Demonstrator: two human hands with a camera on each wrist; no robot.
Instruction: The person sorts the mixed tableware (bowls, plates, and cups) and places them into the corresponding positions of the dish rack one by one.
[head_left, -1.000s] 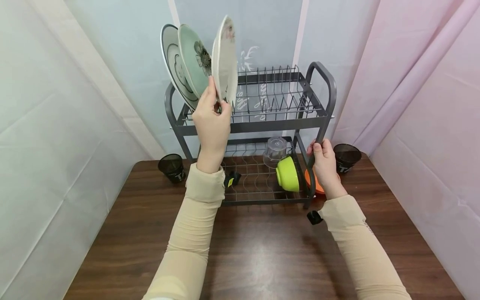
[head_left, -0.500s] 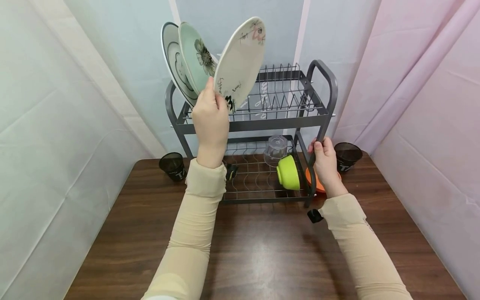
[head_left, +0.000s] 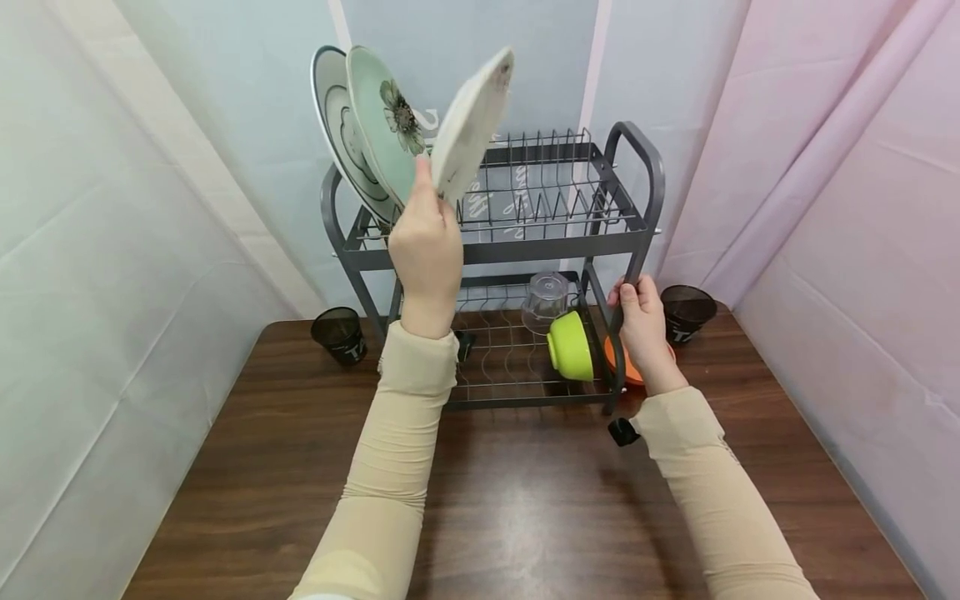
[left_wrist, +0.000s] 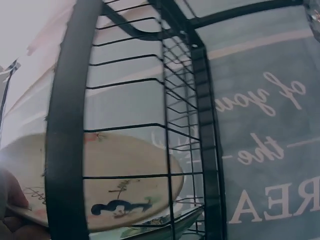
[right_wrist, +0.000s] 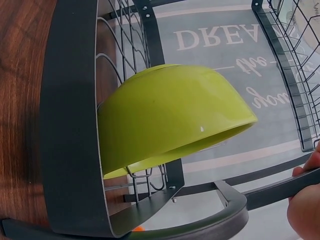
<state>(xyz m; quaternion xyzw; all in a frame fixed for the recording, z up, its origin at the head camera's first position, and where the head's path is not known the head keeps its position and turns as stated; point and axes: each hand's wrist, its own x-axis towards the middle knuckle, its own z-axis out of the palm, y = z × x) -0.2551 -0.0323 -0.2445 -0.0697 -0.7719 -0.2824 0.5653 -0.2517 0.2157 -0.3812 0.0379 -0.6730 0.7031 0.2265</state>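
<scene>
My left hand (head_left: 427, 262) pinches a white plate (head_left: 472, 125) by its lower edge, above the top tier of a dark metal dish rack (head_left: 555, 250). The plate is tilted to the right and seen nearly edge-on. In the left wrist view the same plate (left_wrist: 130, 155), with dark lettering, shows behind the wires. Just left of it stand a pale green plate (head_left: 375, 117) with a flower print and a white plate with dark rings (head_left: 330, 100). My right hand (head_left: 647, 329) grips the rack's right front post.
On the lower tier are a lime green bowl (head_left: 572, 346), tipped on its side, and a clear cup (head_left: 546, 298). Dark cups stand left (head_left: 339, 335) and right (head_left: 686, 312) of the rack. An orange dish (head_left: 636, 367) lies behind the right post.
The held plate swung to show its face half a second ago, and has now turned back nearly edge-on, leaning right. My right hand keeps its grip on the post.
</scene>
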